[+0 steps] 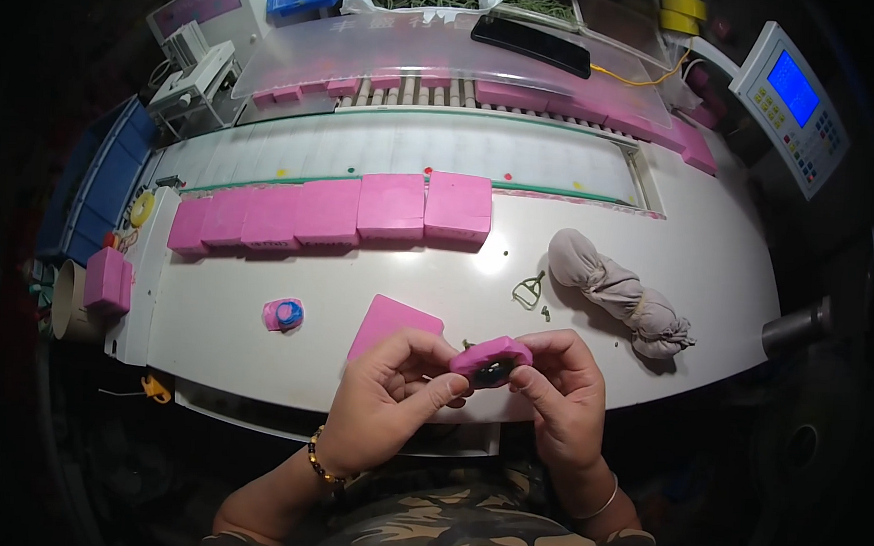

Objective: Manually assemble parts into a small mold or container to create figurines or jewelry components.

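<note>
Near the front edge of the white table, my left hand [386, 394] and my right hand [566, 398] grip opposite ends of a pink rubbery mould-like piece [500, 351]. It is bent between my fingertips, and a dark hollow or dark part shows on the side towards me. A small green bit sticks up beside my left fingertips. Just beyond my left hand lies a flat pink slab [395, 322], partly covered by the fingers. Past my right hand lie a small green wax-like frame [528, 291] and a green scrap [546, 314].
Pink blocks [330, 211] line up along a sunken white strip. A tied grey cloth bundle [609, 290] lies at right, and a pink-and-blue lump [284, 314] at left. A keypad panel [795, 104], a black phone [531, 47] and a blue crate [96, 181] surround the table.
</note>
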Available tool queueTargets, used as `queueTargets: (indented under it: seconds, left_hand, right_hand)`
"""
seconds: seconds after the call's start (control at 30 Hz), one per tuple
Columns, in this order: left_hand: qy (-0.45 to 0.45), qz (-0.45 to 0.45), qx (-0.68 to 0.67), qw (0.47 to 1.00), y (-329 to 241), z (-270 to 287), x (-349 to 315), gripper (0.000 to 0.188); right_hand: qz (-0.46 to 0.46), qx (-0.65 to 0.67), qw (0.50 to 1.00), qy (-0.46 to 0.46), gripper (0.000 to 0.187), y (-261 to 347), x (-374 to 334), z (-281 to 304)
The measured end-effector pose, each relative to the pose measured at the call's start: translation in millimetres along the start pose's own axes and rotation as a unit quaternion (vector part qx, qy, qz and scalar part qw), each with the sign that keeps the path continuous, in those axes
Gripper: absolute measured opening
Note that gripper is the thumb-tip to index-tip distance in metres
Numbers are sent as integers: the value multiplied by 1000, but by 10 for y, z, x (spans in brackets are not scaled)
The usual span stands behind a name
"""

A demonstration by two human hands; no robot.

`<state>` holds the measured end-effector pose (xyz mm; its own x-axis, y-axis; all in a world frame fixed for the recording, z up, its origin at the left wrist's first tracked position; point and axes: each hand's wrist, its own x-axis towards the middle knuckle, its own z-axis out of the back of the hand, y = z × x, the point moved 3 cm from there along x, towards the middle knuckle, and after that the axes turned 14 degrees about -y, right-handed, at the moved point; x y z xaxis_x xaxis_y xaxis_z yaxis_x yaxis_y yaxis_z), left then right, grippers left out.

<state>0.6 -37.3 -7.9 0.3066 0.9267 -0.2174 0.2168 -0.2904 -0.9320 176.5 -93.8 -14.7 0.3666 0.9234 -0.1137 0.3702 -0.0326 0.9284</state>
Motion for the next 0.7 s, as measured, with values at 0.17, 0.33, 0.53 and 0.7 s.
queueTargets:
  seconds: [0.17,0.33,0.53,0.7]
  left_hand:
    - [-39,-239,222,945,-200,14,-38,42]
    - [-17,-387,321,864,-355,-68,-34,25]
    - [-12,-364,329,871,-224,-56,-12,17]
    - [-23,-315,279,907,-155,-34,-35,10]
  right_hand:
    - [152,-164,974,-17,22,77,2,6]
    - [285,-307,908,28,23,193,-19,-100]
    - [272,-337,899,62,22,212,-11,-157]
    - [88,-184,979,22,19,32,-23,-53]
